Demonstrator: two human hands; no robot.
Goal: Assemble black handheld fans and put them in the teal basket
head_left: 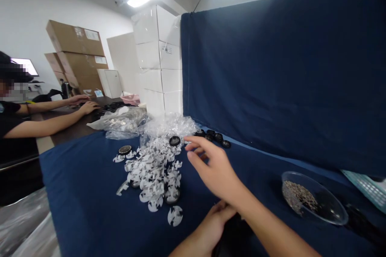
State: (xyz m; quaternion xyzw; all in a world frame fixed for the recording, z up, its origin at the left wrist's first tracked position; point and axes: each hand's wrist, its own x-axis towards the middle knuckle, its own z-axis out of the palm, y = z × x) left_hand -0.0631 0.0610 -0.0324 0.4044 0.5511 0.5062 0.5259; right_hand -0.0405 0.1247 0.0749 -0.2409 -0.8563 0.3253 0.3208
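Observation:
My right hand (pixel 214 164) reaches out over the blue cloth, fingers apart and slightly bent, with nothing visible between them. Its fingertips are just right of a round black cap (pixel 174 141) at the top of a heap of white plastic pieces (pixel 147 168) with curved blades. Closer to me, my left hand (pixel 215 223) is low beside my right forearm. Its fingers look curled, and the right wrist partly covers them; whatever they hold is hidden. Another black ring-shaped part (pixel 172 196) lies at the heap's near edge, close to a single white piece (pixel 175 215).
Several black caps (pixel 217 137) lie along the blue curtain (pixel 283 72). A clear bowl (pixel 337 219) of small metal-looking bits stands at right, near a teal basket (pixel 368 188). Plastic bags (pixel 126 120) and stacked white boxes (pixel 150 56) are behind. A co-worker's hands (pixel 89 107) are at left.

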